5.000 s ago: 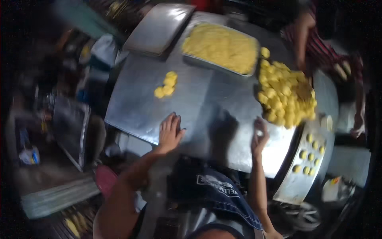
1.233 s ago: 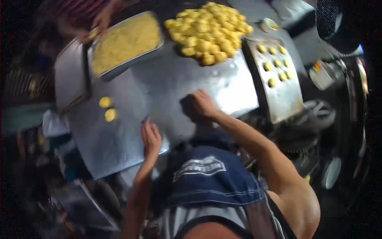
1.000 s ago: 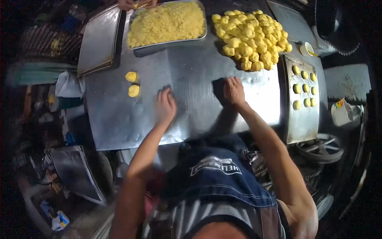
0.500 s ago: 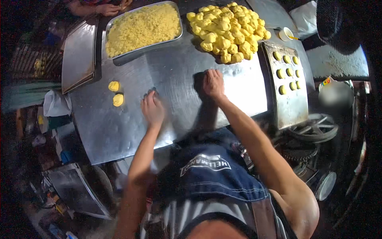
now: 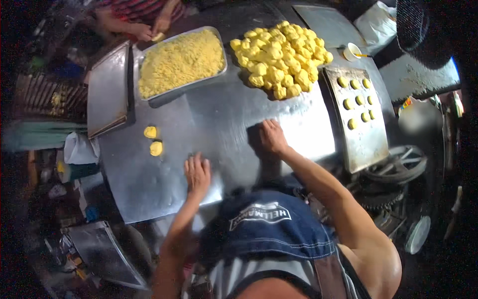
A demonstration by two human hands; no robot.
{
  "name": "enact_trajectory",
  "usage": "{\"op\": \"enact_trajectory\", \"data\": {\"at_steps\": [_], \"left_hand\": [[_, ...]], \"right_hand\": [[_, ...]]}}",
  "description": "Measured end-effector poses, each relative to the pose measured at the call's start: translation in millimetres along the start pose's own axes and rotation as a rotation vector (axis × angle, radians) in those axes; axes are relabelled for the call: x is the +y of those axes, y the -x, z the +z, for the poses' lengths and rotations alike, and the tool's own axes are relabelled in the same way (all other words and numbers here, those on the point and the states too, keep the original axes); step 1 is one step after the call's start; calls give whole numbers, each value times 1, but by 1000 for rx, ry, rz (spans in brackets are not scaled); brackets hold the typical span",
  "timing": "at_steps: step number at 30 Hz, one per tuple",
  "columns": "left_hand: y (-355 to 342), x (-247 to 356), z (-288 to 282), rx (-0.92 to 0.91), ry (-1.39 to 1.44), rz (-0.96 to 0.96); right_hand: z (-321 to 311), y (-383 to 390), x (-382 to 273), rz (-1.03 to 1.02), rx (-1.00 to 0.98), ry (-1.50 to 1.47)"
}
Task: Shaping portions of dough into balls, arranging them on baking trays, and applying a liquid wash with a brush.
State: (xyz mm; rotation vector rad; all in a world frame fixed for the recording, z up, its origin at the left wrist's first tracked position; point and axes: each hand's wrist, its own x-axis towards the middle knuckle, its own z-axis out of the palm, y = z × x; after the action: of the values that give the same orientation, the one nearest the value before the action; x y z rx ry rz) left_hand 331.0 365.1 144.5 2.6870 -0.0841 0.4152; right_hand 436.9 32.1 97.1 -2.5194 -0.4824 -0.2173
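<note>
My left hand (image 5: 197, 172) lies palm down on the metal table (image 5: 219, 119), fingers stretched out and slightly apart. Further right, my right hand (image 5: 273, 136) rests on the tabletop with its fingers curled down and pressed together; anything under them is hidden. Two flattened yellow dough pieces, an upper one (image 5: 150, 132) and a lower one (image 5: 156, 148), lie left of my left hand. Beyond my right hand rises a big heap of yellow dough balls (image 5: 284, 57). On the far left, a metal tray (image 5: 225, 62) is filled with yellow crumbly mixture (image 5: 181, 60).
At the right edge, a baking sheet (image 5: 368, 147) carries several small dough rounds (image 5: 359, 99). A white cup (image 5: 351, 52) with a yellow-handled tool stands behind it. Stacked flat trays (image 5: 108, 89) lie at the left. Another person's hands (image 5: 152, 31) hold a small yellow piece at the back.
The view has shifted, so the table sits lower in the picture. Both hands have drawn a little toward me, away from the dough heap and the two pieces.
</note>
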Motion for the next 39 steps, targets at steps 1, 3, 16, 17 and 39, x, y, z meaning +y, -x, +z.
{"op": "enact_trajectory", "data": {"at_steps": [1,3,16,17,39], "left_hand": [[-4,4,-7,-85,-22,15],[-24,3,-21,-134,8,-35],[-57,6,5,-186,4,-188],[-58,6,4,-190,6,-181],[23,-57,-26,-587,513,-480]], "right_hand": [[-5,-7,-3,4,-37,-43],[-22,-46,-14,290,-190,-135],[0,-68,-39,114,56,178],[7,-70,-37,122,59,181],[-78,31,9,199,-309,-217]]}}
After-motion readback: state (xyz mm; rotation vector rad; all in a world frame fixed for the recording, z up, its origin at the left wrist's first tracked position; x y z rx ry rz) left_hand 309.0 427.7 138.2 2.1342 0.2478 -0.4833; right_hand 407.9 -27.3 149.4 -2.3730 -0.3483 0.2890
